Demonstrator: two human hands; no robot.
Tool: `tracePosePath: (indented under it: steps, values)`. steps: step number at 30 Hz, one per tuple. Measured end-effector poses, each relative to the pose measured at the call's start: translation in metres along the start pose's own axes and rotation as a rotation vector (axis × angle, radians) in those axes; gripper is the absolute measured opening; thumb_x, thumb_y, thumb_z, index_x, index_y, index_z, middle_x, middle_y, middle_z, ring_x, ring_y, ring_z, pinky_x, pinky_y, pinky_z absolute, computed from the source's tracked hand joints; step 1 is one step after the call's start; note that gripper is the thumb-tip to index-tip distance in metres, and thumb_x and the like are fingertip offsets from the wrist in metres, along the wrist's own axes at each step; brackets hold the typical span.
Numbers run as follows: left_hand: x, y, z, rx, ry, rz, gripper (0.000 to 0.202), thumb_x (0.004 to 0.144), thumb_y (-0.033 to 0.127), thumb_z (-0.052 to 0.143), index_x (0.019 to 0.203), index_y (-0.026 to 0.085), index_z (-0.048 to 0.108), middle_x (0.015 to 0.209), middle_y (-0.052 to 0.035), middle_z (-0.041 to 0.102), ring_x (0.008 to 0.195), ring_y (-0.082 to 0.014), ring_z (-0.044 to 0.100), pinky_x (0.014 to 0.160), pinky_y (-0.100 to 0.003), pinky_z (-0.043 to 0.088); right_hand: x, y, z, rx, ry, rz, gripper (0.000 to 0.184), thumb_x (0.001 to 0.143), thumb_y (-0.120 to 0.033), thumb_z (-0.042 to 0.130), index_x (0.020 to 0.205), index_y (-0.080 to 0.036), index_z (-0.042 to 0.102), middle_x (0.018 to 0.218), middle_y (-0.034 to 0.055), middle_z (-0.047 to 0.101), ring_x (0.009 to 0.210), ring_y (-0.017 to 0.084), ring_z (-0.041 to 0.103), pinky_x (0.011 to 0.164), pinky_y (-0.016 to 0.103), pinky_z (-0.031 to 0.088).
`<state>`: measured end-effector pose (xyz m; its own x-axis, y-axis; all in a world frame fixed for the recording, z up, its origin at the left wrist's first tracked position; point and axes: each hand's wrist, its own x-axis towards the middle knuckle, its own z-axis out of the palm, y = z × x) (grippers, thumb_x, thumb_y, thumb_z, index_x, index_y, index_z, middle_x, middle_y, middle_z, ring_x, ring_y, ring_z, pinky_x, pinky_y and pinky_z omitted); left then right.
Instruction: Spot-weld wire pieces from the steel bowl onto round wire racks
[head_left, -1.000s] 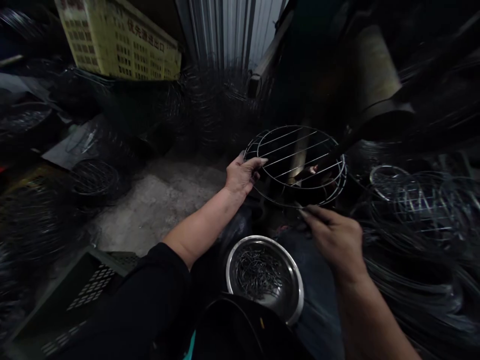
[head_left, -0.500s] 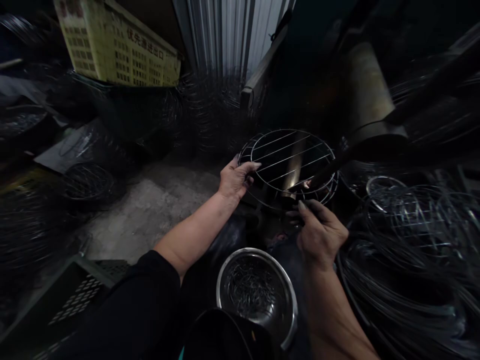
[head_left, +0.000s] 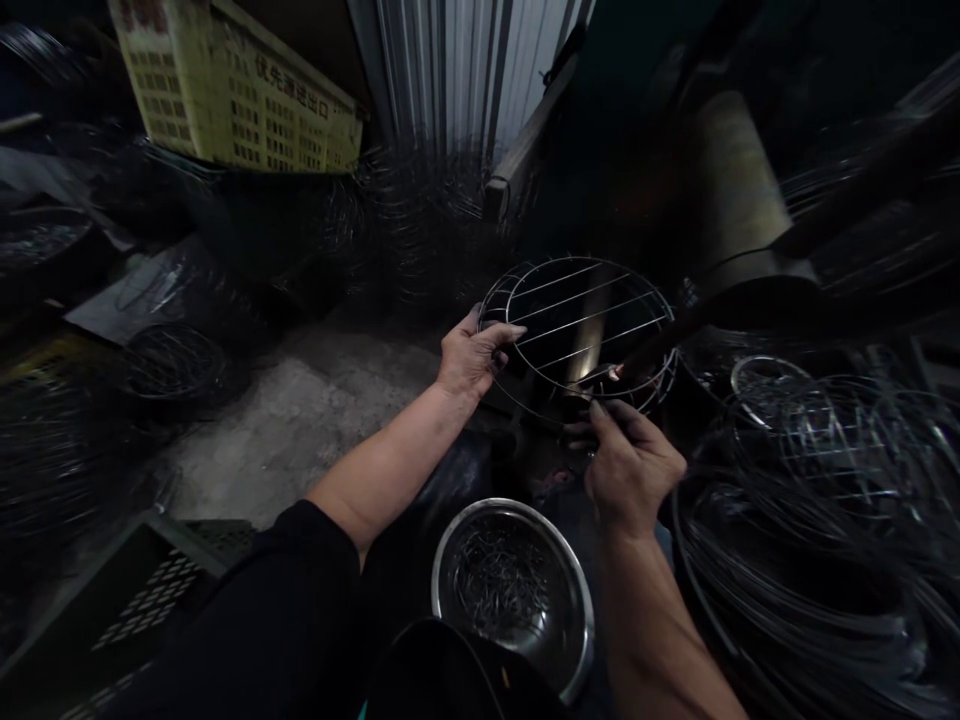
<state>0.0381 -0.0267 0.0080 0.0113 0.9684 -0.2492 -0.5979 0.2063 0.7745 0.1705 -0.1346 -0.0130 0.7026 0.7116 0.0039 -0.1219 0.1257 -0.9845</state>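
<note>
My left hand (head_left: 474, 358) grips the left side of a round wire rack (head_left: 583, 318), thumb on top and fingers curled beneath. The rack has two rings and several parallel bars, and is held out nearly level. At its near edge my right hand (head_left: 634, 460) is closed in a pinch; whatever lies between the fingertips is too small and dark to make out. A brass-coloured post (head_left: 590, 345) shows through the bars, its lower end near the right fingertips. Beside it is a copper-coloured tip (head_left: 616, 373) on a dark arm. Below the hands, a metal bowl (head_left: 439, 570) contains many short wire pieces (head_left: 499, 585).
A thick pale cylinder (head_left: 746, 180) of a machine stands at the right, close to the rack. Wire racks and rings (head_left: 832, 440) are piled on the right. A yellow crate (head_left: 247, 100) sits back left, a green crate (head_left: 150, 600) front left. Concrete floor (head_left: 277, 430) shows at left.
My right hand has shifted slightly left along the rack's near edge. The rack has moved very slightly to the right, still in my left hand.
</note>
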Motion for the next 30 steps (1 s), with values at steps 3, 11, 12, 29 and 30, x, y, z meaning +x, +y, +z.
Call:
tracePosePath:
  steps: [3, 11, 12, 29, 30]
  values:
    - [0.000, -0.001, 0.000, -0.004, -0.007, -0.017, 0.044, 0.047, 0.012, 0.085, 0.085, 0.016, 0.063, 0.065, 0.0057, 0.059, 0.053, -0.0053, 0.051, 0.046, -0.018, 0.032, -0.003, 0.004, -0.003, 0.023, 0.023, -0.028, 0.027, 0.062, -0.033, 0.086, 0.076, -0.014, 0.072, 0.058, -0.0011, 0.067, 0.045, 0.016, 0.065, 0.039, 0.022, 0.051]
    - [0.007, -0.003, 0.004, -0.009, 0.011, -0.051, 0.043, 0.048, 0.009, 0.082, 0.086, 0.016, 0.065, 0.063, 0.0051, 0.059, 0.052, -0.0060, 0.051, 0.044, -0.018, 0.029, -0.004, 0.001, -0.005, 0.019, 0.039, -0.012, 0.027, 0.062, -0.032, 0.087, 0.077, -0.014, 0.072, 0.059, 0.0001, 0.069, 0.048, 0.018, 0.069, 0.040, 0.022, 0.053]
    - [0.009, -0.004, 0.004, -0.006, 0.011, -0.056, 0.041, 0.047, 0.009, 0.082, 0.083, 0.016, 0.064, 0.062, 0.0050, 0.059, 0.051, -0.0060, 0.051, 0.044, -0.018, 0.029, -0.004, 0.001, -0.005, 0.027, 0.043, -0.012, 0.027, 0.063, -0.032, 0.087, 0.077, -0.014, 0.072, 0.059, 0.0002, 0.069, 0.048, 0.017, 0.069, 0.040, 0.022, 0.053]
    - [0.026, -0.001, 0.012, -0.007, 0.033, -0.123, 0.035, 0.047, 0.007, 0.079, 0.073, 0.016, 0.057, 0.058, 0.0040, 0.059, 0.046, -0.0057, 0.049, 0.041, -0.016, 0.025, 0.006, 0.005, 0.000, 0.090, 0.042, -0.014, 0.027, 0.060, -0.029, 0.086, 0.077, -0.015, 0.071, 0.061, -0.0004, 0.070, 0.046, 0.019, 0.068, 0.041, 0.027, 0.056]
    - [0.026, -0.001, 0.013, -0.009, 0.041, -0.132, 0.036, 0.047, 0.006, 0.078, 0.073, 0.016, 0.056, 0.057, 0.0041, 0.059, 0.046, -0.0059, 0.049, 0.041, -0.016, 0.025, 0.007, 0.004, 0.000, 0.086, 0.038, -0.013, 0.026, 0.060, -0.029, 0.085, 0.077, -0.015, 0.071, 0.061, -0.0004, 0.070, 0.046, 0.019, 0.068, 0.041, 0.027, 0.056]
